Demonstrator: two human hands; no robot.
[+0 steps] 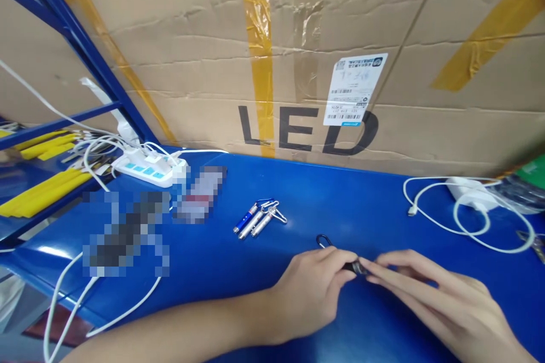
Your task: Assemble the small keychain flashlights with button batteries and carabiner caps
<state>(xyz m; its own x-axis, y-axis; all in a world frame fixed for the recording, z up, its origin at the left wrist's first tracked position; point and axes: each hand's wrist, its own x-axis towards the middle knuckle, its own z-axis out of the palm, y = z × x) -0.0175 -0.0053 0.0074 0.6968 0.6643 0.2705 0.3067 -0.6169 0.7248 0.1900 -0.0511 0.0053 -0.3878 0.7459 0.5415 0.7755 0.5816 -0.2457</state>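
Observation:
My left hand (317,283) is closed around a small black keychain flashlight (351,266), most of it hidden by my fingers. Its dark carabiner clip (323,240) sticks out beyond the knuckles. From the other side, my right hand (438,295) pinches the flashlight's end between thumb and fingertips, so the two hands meet over the blue tabletop (298,187). Farther back lie a blue keychain flashlight (243,221) and two silver ones, the middle silver flashlight (251,226) and the right silver flashlight (261,223), side by side with their clips pointing away.
A large cardboard box (191,68) walls off the back. At left are a power strip (149,167), white cables, two blurred-out objects and a blue rack post (93,62). A white charger (472,193) with a coiled cable lies at right.

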